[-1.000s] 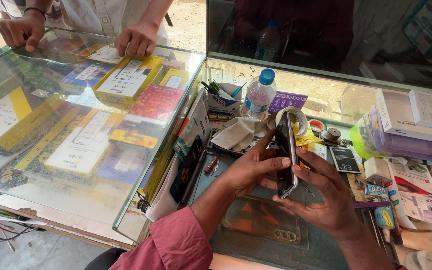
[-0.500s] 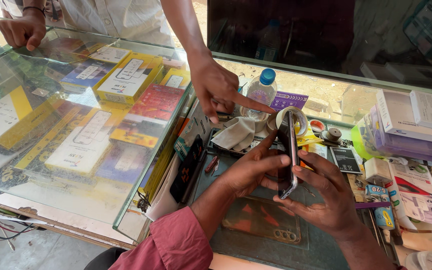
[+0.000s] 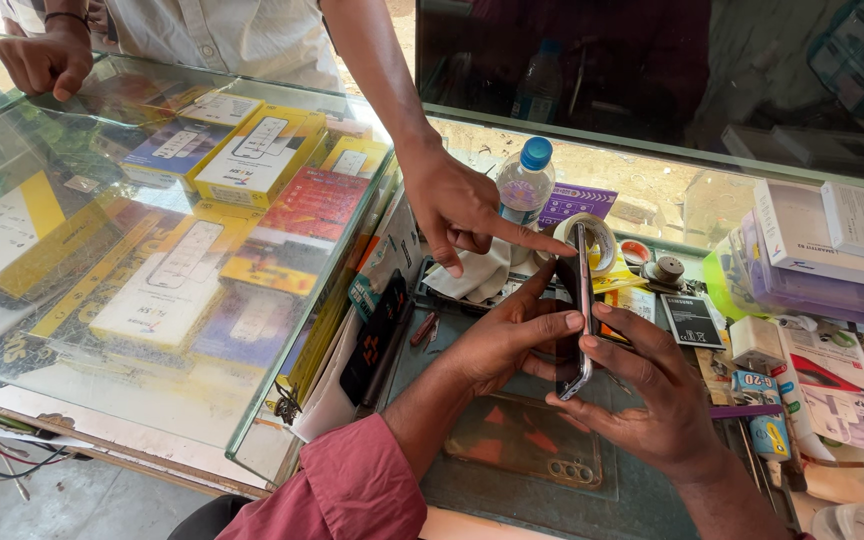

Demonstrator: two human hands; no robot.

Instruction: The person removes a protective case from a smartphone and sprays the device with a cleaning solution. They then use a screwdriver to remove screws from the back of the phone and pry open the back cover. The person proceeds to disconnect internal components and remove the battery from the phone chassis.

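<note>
Both hands gripped a slim black smartphone point(image 3: 574, 310) edge-on above the cluttered worktop point(image 3: 472, 490): the left hand point(image 3: 500, 335) wrapped its near side, the right hand point(image 3: 652, 395) cradled its far side. Another person's hand point(image 3: 462, 205) pointed a finger at the phone's top, just beside a clear plastic bottle with a blue cap point(image 3: 525, 185).

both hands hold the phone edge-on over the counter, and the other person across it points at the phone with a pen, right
Not quite: the head view shows no pen. The other person's hand points at the phone with a bare index finger. The left hand and right hand do hold it edge-on.
</note>
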